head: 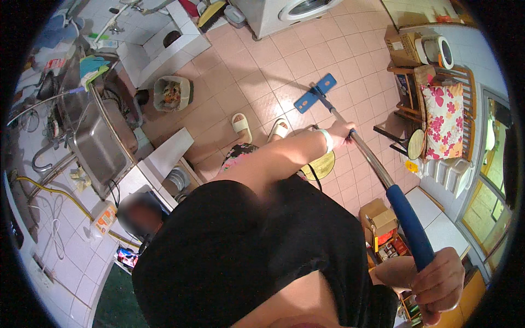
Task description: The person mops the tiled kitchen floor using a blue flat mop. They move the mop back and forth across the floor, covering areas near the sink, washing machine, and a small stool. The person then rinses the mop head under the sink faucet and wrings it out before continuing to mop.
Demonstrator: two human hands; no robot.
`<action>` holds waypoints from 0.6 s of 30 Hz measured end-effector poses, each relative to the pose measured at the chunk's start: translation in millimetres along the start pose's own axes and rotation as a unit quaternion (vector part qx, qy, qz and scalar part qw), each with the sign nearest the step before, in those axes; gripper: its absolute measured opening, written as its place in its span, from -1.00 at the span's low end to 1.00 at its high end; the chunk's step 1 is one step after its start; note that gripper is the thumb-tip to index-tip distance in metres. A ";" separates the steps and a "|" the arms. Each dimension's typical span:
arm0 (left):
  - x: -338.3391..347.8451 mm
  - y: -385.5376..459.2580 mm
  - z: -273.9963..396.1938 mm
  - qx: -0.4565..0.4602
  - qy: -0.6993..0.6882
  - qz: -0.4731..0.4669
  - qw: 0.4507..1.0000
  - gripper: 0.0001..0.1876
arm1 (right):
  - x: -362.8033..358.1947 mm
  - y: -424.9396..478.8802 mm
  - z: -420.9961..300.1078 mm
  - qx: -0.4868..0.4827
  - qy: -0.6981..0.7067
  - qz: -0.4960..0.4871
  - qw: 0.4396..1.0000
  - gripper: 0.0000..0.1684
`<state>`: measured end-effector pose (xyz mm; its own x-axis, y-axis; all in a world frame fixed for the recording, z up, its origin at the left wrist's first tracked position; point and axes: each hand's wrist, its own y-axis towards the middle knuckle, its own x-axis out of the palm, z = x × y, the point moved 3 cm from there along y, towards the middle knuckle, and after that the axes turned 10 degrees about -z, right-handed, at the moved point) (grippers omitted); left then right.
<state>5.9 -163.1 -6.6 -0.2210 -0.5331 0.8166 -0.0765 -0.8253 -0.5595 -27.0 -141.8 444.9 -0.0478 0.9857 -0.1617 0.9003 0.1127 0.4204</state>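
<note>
A flat mop with a blue head rests on the pink tiled floor, beyond the person's feet. Its metal pole runs down to the right and ends in a blue foam grip. My left hand, with a pale band at the wrist, reaches across the body and is closed round the lower pole near a blue collar. At the lower right, my right hand is wrapped round the top end of the foam grip. White slippers are on the feet, left of the pole.
A waste bin and steel sink are on the left. A washing machine stands at the top. On the right are a wooden chair with a floral cushion, a stool and cardboard boxes. Another round stool is below my left hand.
</note>
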 end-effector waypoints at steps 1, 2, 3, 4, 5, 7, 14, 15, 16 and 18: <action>-5.7 -14.0 5.4 0.004 -0.009 -0.008 1.000 -0.81 | 2.1 6.7 -3.4 -0.020 0.024 -0.025 0.999 -0.69; -17.8 -28.0 17.7 0.022 -0.021 -0.009 0.999 -0.80 | -1.6 13.6 -2.5 -0.048 0.058 -0.061 0.995 -0.69; -25.4 -41.8 27.9 0.031 -0.028 -0.016 0.999 -0.79 | 0.7 19.7 -4.3 -0.072 0.083 -0.089 0.990 -0.70; -36.4 -57.0 37.0 0.020 -0.043 0.012 0.999 -0.83 | 12.1 26.1 -1.6 -0.116 0.111 -0.001 0.987 -0.70; -41.5 -80.1 51.8 0.045 -0.067 0.031 0.996 -0.82 | 17.7 27.8 1.2 -0.143 0.116 0.029 0.983 -0.70; -66.3 -109.7 74.2 0.085 -0.031 0.061 0.994 -0.81 | 24.4 41.5 9.0 -0.168 0.151 0.023 0.974 -0.68; -138.9 -192.4 142.2 0.187 0.006 0.174 0.967 -0.73 | 49.0 68.9 46.3 -0.095 0.130 0.003 0.987 -0.67; -144.0 -200.5 151.6 0.205 0.020 0.200 0.958 -0.72 | 55.5 70.8 51.3 -0.096 0.110 0.034 0.989 -0.66; -159.8 -195.6 157.2 0.226 0.035 0.181 0.957 -0.71 | 61.4 72.4 56.9 -0.096 0.089 0.065 0.989 -0.65; -158.5 -205.2 170.6 0.246 0.054 0.192 0.949 -0.71 | 77.8 74.9 67.0 -0.097 0.050 0.171 0.979 -0.64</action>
<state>222.5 59.0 2.9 -0.2409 -0.8117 0.5321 0.4865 -0.5753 -0.6575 65.7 -65.1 404.0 0.1905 0.9763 0.1029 0.7726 -0.2138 0.5978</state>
